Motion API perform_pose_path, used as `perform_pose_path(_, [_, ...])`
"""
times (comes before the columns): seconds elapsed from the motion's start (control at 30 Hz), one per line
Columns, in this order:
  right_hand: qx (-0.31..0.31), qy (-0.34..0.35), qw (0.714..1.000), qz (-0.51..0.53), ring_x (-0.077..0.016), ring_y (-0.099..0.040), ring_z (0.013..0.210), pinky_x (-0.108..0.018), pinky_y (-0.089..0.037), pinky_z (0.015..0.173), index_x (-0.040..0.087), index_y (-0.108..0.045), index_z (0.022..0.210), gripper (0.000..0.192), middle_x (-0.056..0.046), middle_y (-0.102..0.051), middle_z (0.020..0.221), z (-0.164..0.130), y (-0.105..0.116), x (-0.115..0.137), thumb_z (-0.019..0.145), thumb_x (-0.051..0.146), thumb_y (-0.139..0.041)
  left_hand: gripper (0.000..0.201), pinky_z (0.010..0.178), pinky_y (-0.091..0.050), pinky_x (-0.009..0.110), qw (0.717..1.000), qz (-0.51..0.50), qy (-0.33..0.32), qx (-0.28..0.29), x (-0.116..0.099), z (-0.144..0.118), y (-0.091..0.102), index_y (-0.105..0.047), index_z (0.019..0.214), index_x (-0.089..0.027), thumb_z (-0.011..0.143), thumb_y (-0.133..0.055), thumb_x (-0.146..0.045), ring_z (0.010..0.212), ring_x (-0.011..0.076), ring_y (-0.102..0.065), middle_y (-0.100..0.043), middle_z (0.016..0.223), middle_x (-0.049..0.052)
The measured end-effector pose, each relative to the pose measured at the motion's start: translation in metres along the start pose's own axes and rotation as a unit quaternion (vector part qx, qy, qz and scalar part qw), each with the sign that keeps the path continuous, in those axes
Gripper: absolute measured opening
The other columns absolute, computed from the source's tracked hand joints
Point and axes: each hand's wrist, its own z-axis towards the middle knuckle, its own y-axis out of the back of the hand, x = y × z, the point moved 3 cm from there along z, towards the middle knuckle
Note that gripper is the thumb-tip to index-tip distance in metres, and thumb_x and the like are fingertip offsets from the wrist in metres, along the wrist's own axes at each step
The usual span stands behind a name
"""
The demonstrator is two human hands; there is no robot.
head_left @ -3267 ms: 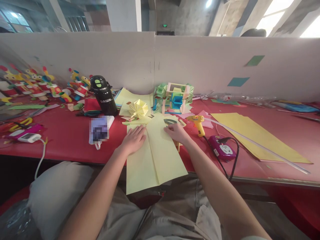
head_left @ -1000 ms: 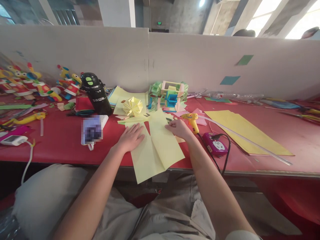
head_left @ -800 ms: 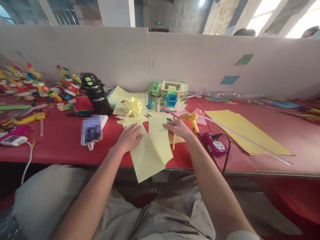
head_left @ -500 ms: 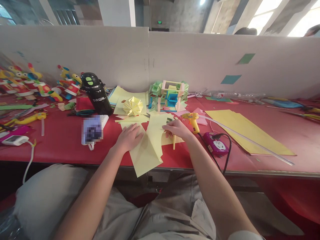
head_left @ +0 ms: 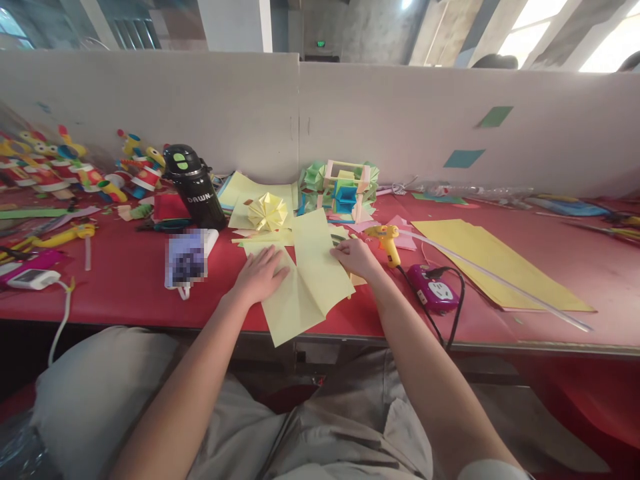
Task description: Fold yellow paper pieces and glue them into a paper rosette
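Note:
Pale yellow paper lies in front of me, overhanging the table's front edge. Its right-hand panel is raised and angled away from the left one, with a gap between them at the top. I cannot tell whether they are one sheet. My left hand rests on the left panel, palm down and fingers stretched. My right hand pinches the right panel's edge. Dark green curved handles, perhaps of scissors, peek out behind that panel. A yellow glue gun lies to the right of this hand.
A folded yellow paper rosette and a paper-and-stick model stand behind the paper. To the left are a black bottle and a phone. A purple power socket and yellow sheets lie right.
The right panel of paper has swung outward and to the right in my right hand's pinch, covering the small yellow strip below it. My left hand has stayed put.

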Motion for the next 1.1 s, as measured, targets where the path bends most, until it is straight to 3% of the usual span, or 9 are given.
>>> perform_pose_path(0.13, [-0.028, 0.002, 0.999, -0.022, -0.0185, -0.065, 0.065, -0.029, -0.045, 0.06, 0.017, -0.066, 0.07, 0.015, -0.004, -0.07, 0.066, 0.001, 0.001, -0.002, 0.08, 0.028, -0.063, 0.069, 0.122, -0.016, 0.056, 1.0, 0.003, 0.01, -0.007, 0.002, 0.001, 0.0, -0.03, 0.156, -0.016, 0.1, -0.025, -0.057, 0.154, 0.0295, -0.014, -0.016, 0.166, 0.011])
perform_pose_path(0.27, [-0.029, 0.003, 1.0, -0.011, -0.0159, -0.06, 0.057, -0.027, -0.043, 0.056, 0.018, -0.063, 0.064, 0.028, -0.003, -0.066, 0.057, -0.002, 0.002, 0.003, 0.082, 0.039, -0.064, 0.063, 0.122, -0.021, 0.052, 0.999, 0.011, 0.001, -0.047, 0.001, 0.0, 0.003, -0.044, 0.148, -0.016, 0.1, -0.029, -0.054, 0.151, 0.0305, -0.026, -0.027, 0.164, 0.012])
perform_pose_path(0.43, [0.062, -0.01, 0.995, 0.077, -0.0138, -0.057, 0.048, -0.026, -0.046, 0.052, 0.017, -0.061, 0.056, 0.048, -0.005, -0.063, 0.05, -0.009, -0.001, 0.012, 0.081, 0.058, -0.063, 0.06, 0.12, -0.027, 0.049, 0.998, 0.014, -0.008, -0.057, -0.002, -0.001, 0.004, -0.051, 0.142, -0.016, 0.101, -0.028, -0.053, 0.149, 0.0288, -0.032, -0.037, 0.159, 0.012])
perform_pose_path(0.6, [0.137, -0.007, 0.981, 0.135, -0.0095, -0.048, 0.042, -0.023, -0.041, 0.047, 0.016, -0.063, 0.057, 0.028, -0.003, -0.062, 0.047, -0.012, -0.003, 0.018, 0.078, 0.034, -0.067, 0.07, 0.122, -0.022, 0.053, 0.999, 0.019, -0.011, -0.035, -0.003, -0.002, 0.001, -0.042, 0.149, -0.018, 0.096, -0.032, -0.063, 0.152, 0.0303, -0.023, -0.028, 0.163, 0.012])
perform_pose_path(0.7, [0.118, -0.014, 0.984, 0.129, -0.0088, -0.047, 0.043, -0.022, -0.039, 0.047, 0.017, -0.059, 0.054, 0.024, -0.002, -0.062, 0.048, -0.009, -0.003, 0.014, 0.077, 0.026, -0.063, 0.075, 0.122, -0.02, 0.054, 0.999, 0.014, -0.006, -0.03, -0.001, -0.001, -0.001, -0.035, 0.153, -0.018, 0.096, -0.03, -0.066, 0.153, 0.0309, -0.02, -0.023, 0.164, 0.013])
perform_pose_path(0.87, [0.032, -0.014, 0.999, 0.038, -0.0134, -0.053, 0.049, -0.026, -0.041, 0.051, 0.019, -0.058, 0.056, 0.021, 0.0, -0.057, 0.048, -0.002, -0.002, 0.002, 0.076, 0.023, -0.059, 0.076, 0.123, -0.016, 0.057, 0.999, 0.015, 0.017, -0.023, 0.003, 0.0, -0.002, -0.029, 0.156, -0.014, 0.098, -0.028, -0.063, 0.154, 0.0312, -0.015, -0.017, 0.166, 0.013])
perform_pose_path(1.0, [-0.002, -0.009, 1.0, -0.009, -0.0172, -0.059, 0.058, -0.028, -0.043, 0.054, 0.019, -0.06, 0.059, 0.021, -0.002, -0.062, 0.056, -0.002, -0.001, 0.002, 0.078, 0.028, -0.061, 0.073, 0.122, -0.017, 0.058, 0.999, 0.015, 0.019, -0.038, 0.004, 0.0, -0.003, -0.03, 0.156, -0.016, 0.098, -0.029, -0.062, 0.153, 0.0323, -0.016, -0.019, 0.165, 0.013])
perform_pose_path(1.1, [0.008, -0.01, 1.0, -0.008, -0.0164, -0.058, 0.058, -0.028, -0.043, 0.055, 0.019, -0.062, 0.058, 0.029, -0.003, -0.065, 0.056, -0.004, 0.0, 0.005, 0.081, 0.038, -0.062, 0.069, 0.121, -0.019, 0.057, 0.998, 0.017, 0.006, -0.056, 0.003, 0.0, -0.003, -0.033, 0.154, -0.017, 0.099, -0.03, -0.059, 0.153, 0.0323, -0.019, -0.023, 0.164, 0.014])
